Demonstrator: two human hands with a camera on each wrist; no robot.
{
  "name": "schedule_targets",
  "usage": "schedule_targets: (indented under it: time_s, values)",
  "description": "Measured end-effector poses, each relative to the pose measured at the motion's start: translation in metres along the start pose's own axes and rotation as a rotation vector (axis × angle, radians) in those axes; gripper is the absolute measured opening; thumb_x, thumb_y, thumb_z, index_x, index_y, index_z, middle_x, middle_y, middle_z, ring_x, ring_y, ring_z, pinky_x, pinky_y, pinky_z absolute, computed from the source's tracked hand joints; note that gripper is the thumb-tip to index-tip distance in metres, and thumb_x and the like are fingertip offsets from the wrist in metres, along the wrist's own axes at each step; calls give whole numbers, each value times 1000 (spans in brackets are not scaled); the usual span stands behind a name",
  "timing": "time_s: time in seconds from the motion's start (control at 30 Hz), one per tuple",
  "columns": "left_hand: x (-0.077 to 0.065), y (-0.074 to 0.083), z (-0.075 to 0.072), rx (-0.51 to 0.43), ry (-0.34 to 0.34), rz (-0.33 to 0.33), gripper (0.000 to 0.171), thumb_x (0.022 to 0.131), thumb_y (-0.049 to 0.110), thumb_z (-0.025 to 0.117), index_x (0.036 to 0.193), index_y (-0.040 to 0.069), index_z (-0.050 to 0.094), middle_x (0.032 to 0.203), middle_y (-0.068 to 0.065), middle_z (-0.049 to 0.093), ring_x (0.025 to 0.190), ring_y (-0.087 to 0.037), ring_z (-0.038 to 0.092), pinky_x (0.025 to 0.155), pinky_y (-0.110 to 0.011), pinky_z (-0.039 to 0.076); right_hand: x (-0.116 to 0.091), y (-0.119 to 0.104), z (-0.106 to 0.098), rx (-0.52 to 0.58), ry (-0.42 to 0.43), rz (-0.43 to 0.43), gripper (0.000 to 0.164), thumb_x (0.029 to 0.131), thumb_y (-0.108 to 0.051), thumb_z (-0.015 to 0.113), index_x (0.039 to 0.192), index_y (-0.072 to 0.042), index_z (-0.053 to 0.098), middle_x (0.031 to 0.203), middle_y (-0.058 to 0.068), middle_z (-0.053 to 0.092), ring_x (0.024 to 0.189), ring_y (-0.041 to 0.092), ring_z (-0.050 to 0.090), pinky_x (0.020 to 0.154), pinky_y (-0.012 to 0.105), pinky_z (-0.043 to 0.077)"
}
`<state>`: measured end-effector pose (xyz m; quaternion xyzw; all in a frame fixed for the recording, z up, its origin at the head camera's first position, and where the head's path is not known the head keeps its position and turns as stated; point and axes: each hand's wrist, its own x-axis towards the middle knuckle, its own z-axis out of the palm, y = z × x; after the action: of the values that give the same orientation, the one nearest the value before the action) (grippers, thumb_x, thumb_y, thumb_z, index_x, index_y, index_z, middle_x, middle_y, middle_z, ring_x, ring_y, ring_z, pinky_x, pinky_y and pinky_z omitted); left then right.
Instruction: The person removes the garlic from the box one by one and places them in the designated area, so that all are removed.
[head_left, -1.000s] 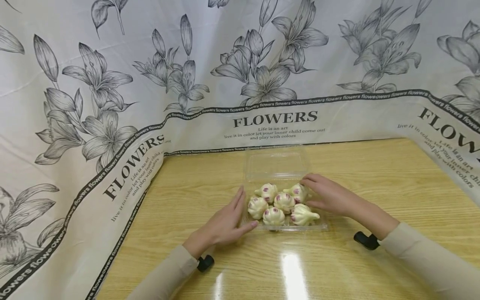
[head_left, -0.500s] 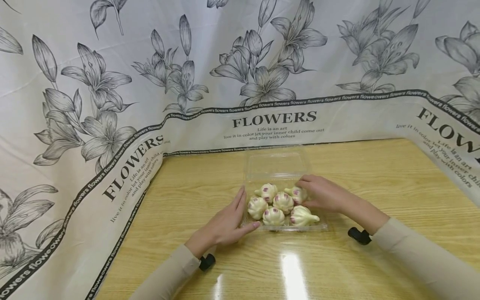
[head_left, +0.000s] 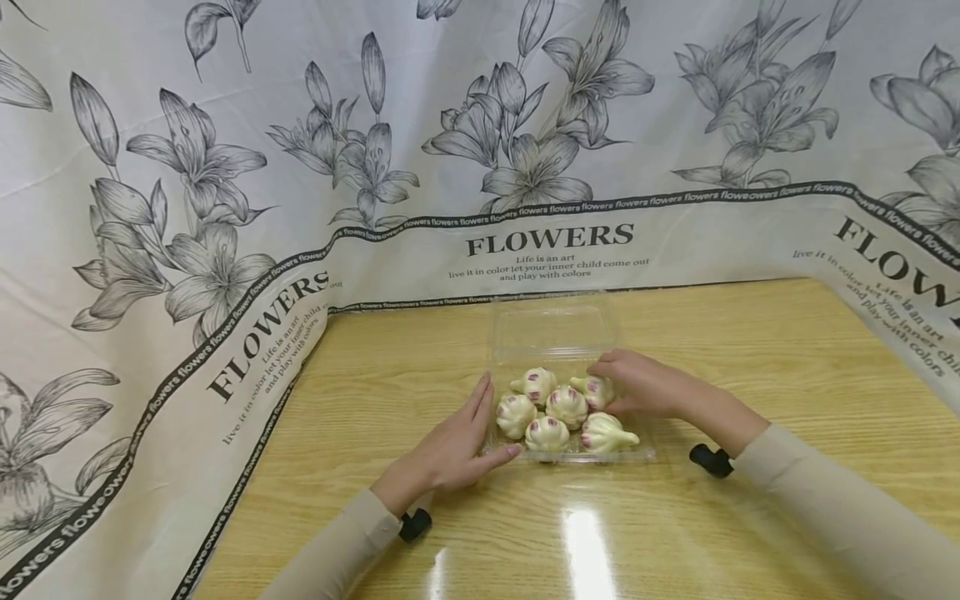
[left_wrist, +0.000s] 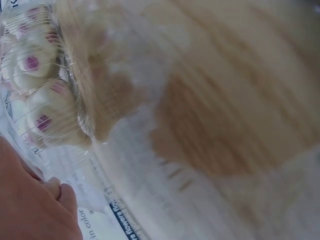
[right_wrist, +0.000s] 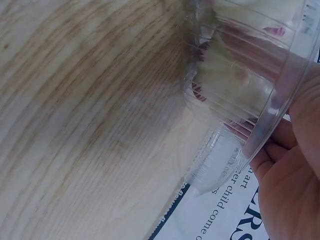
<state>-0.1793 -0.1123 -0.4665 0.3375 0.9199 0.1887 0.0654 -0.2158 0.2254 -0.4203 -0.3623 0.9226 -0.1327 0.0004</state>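
Note:
A clear plastic clamshell box [head_left: 630, 456] holds several pale garlic bulbs [head_left: 546, 433] with purple patches. My left hand [head_left: 450, 450] rests along the box's left wall, fingers straight and thumb reaching over the front left corner. From the right, my right hand [head_left: 648, 387] reaches over the rim and grips the back right garlic bulb [head_left: 596, 390], whose stem points left. In the right wrist view, the fingers pass behind the ribbed clear wall, next to a bulb [right_wrist: 232, 80]. The left wrist view shows bulbs [left_wrist: 50, 112] through the plastic, above the hand.
The box's hinged lid [head_left: 551, 327] lies back, open, toward the curtain. A white curtain [head_left: 405, 258] printed with flowers and lettering encloses the wooden table [head_left: 405, 350] at the back and sides. A front right bulb [head_left: 607, 433] lies with its stem pointing right.
My right hand has moved slightly left and closed in around the back right bulb, which has shifted a little. The left hand stays at the box's left side.

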Motion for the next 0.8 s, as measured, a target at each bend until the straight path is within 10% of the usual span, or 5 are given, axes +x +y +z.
schedule_targets:
  time_s: [0.23,0.8]
  values:
    - [0,0,0,0,1,4,102,101,70,37,162,-1,-1,169,-5,-21,153,-35,22,122,-43,29,2,5,0,-1,12,-37,45,73,-14,89,109,4,69,94,2,60,84,15,55,74,35,55]
    - [0,0,1,21,-2,2,103,100,72,37,163,0,-2,171,-12,-14,153,-35,23,122,-43,30,-6,7,4,135,66,83,48,81,-23,88,116,2,67,102,4,68,89,18,62,73,33,55]
